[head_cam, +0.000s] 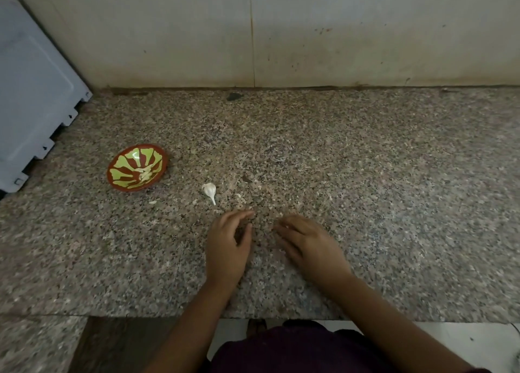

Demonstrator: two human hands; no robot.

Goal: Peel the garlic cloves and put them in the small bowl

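Left hand (228, 243) is resting on the bench (365, 175), fingers loosely curved, apart, gripping nothing. Right hand (308, 240) is lying flatter, and I can't tell if it's pinching anything. The garlic clove (209, 190) is sitting just past the left fingertips, with the small bowl (126, 159) further left. I'd be pinching its tail and nicking the skin with a thumbnail.
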